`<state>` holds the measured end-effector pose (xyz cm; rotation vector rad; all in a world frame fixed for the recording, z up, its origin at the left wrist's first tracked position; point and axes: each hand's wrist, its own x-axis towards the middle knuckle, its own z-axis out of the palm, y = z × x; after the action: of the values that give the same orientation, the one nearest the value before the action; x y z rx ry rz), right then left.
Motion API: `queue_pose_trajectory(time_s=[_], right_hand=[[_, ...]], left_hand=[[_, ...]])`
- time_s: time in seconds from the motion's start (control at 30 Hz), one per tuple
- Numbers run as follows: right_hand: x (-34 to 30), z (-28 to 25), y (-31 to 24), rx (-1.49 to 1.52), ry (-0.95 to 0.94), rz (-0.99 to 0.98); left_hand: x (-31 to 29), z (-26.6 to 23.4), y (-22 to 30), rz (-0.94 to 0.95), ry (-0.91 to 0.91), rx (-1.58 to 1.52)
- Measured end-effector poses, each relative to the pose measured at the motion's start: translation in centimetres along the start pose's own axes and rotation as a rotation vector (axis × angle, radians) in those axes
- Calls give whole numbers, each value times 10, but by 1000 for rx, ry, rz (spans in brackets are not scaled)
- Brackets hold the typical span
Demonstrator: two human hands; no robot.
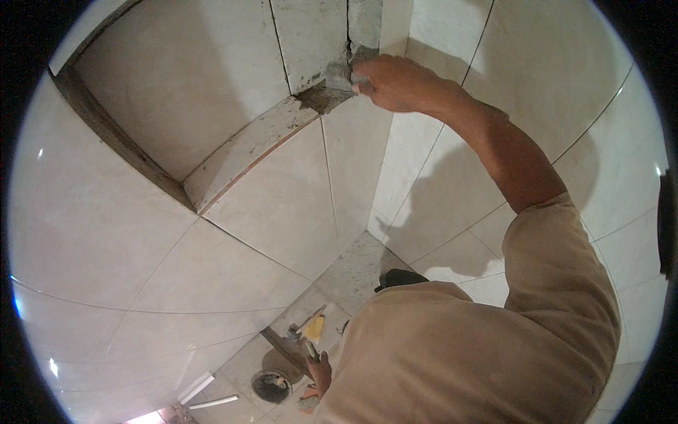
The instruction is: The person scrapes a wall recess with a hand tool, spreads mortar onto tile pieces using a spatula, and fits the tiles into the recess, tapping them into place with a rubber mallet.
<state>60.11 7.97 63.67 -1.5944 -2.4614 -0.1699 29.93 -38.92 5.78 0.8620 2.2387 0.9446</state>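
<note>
- We see the grey tool near the top of the frame, right of centre, at the inner corner of a wall recess; it is blurred, so we cannot tell its exact kind.
- We see the right hand just to its right, fingers closed around the tool.
- Just below the tool we find a patch of dark, wet-looking mortar, at the upper end of a pale ledge with smears along it.
- The ledge borders the recess, which fills the upper left and has pale tile at its back.
- Below and around it, pale wall tiles spread across the left and middle, meeting the right wall at a corner; we see shadows on that wall.
- At the lower middle we see the left hand, fingers curled around a short pale handle; we cannot tell what tool it belongs to.
- Just left of that hand we see a round bucket with dark grey material inside.
- Above the hand, on the floor, we spot a yellow piece.
- At the lower left lie two white strips.
- A brown shirt covers much of the lower right.
</note>
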Motion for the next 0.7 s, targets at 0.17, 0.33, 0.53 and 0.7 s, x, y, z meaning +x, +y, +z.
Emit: queue_pose_trajectory(time_s=[0.17, 0.33, 0.53, 0.7], right_hand=[[-10, -22, -12, -88, 103, -44], [7, -20, -1, -208, 249, -56], [12, -29, -11, -281, 41, -48], [16, -21, -17, -415, -1, -77]], left_hand=[[16, -24, 41, -228, -239, 81], [-4, -22, 48, -297, -330, 27], [-39, 4, -67, -397, -392, 187], [-53, 24, -102, -326, -432, 376]])
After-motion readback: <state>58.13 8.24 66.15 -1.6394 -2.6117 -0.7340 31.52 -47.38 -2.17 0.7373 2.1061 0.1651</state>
